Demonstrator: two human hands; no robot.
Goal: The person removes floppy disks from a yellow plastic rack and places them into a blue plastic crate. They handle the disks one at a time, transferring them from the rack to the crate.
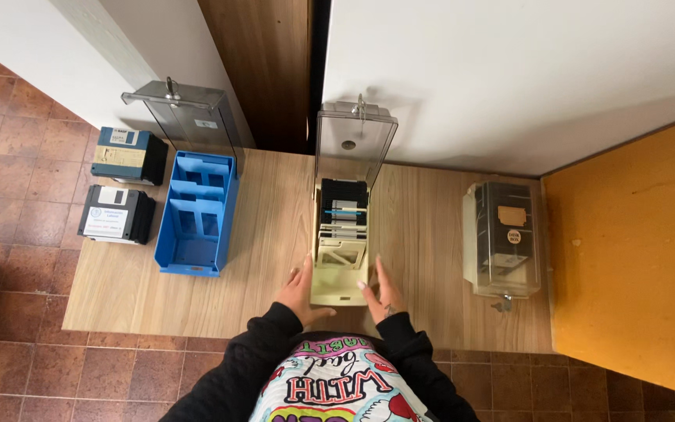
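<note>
A cream plastic floppy-disk box (339, 266) is sitting mid-front on the pale wooden tabletop (275, 234), its clear hinged lid (353, 141) standing open and black disks with light dividers filling its rear half. The left hand (300, 293) and right hand (382, 293) are pressing flat against its sides, fingers extended, gripping nothing else. Left of it, an open blue plastic disk box (195, 215) is holding only blue dividers. Two stacks of floppy disks (123, 184) are lying beyond. A closed clear-lidded box (503, 238) is resting to the right.
</note>
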